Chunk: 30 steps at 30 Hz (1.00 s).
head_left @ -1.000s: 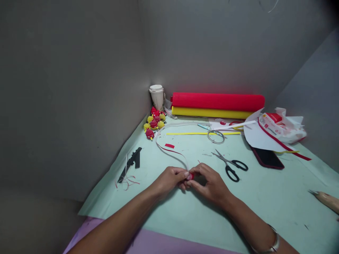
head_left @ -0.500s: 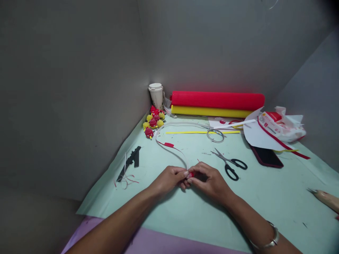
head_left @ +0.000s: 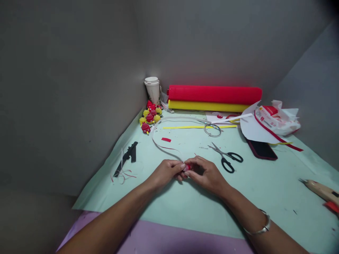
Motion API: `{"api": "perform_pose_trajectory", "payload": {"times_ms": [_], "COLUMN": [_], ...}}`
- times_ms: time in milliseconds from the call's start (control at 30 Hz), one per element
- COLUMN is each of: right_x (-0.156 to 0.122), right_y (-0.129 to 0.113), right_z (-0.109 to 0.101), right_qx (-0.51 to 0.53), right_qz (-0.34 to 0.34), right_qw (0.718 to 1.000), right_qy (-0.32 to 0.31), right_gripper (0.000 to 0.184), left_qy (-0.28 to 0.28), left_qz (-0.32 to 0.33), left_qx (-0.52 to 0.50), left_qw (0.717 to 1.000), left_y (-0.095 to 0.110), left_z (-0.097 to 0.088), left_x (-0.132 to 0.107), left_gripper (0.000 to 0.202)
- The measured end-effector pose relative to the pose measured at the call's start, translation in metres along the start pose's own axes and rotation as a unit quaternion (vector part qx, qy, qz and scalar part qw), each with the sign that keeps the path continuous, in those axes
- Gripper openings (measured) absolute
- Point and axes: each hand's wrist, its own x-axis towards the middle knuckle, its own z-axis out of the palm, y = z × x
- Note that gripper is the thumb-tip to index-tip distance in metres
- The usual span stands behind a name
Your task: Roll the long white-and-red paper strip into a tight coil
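My left hand (head_left: 165, 171) and my right hand (head_left: 205, 174) meet over the pale green table cover (head_left: 259, 190), fingertips pinching a small red coiled paper roll (head_left: 187, 167) between them. A long white-and-red paper strip (head_left: 164, 144) runs from that roll in a curve toward the back of the table. Black-handled scissors (head_left: 225, 158) lie just right of my right hand. A metal bangle sits on my right wrist.
Several finished red and yellow coils (head_left: 149, 116) sit by a white paper cup (head_left: 152, 89) in the corner. Red (head_left: 214, 94) and yellow (head_left: 209, 106) rolls lie against the wall. A yellow strip (head_left: 198, 127), wire ring (head_left: 212, 129), phone (head_left: 261, 149), white packet (head_left: 278, 118), black scraps (head_left: 127, 158) and wooden-handled tool (head_left: 321, 190) lie around.
Both hands keep pinching the red coil in the same place. The camera has tilted slightly, so everything on the table sits a little higher and further left in the picture.
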Motion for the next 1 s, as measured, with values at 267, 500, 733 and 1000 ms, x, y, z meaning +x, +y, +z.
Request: {"api": "perform_pose_trajectory", "payload": {"times_ms": [267,500,733,1000], "right_x": [-0.0012,-0.0015,-0.0007,-0.0038], "right_y": [-0.0040,-0.0014,0.0004,-0.0024], "right_z": [0.0025,0.0000,-0.0017,0.0044], "right_qx": [0.033,0.037,0.062,-0.055], "right_qz": [0.041,0.025,0.042,-0.041], "right_qw": [0.998,0.999,0.997,0.997], "right_qy": [0.029,0.014,-0.011,0.031], "right_gripper": [0.011,0.015,0.016,0.018], "left_qy": [0.027,0.010,0.001,0.019], "left_qz": [0.015,0.017,0.011,0.003], "left_qx": [0.017,0.013,0.005,-0.005], "left_qw": [0.999,1.000,1.000,1.000], "left_y": [-0.0029,-0.0051,-0.0071,-0.0017], "left_z": [0.0008,-0.0022,-0.0029,0.0018], "left_x": [0.0024,0.0036,0.0051,0.0033], "left_gripper": [0.036,0.033,0.035,0.033]}}
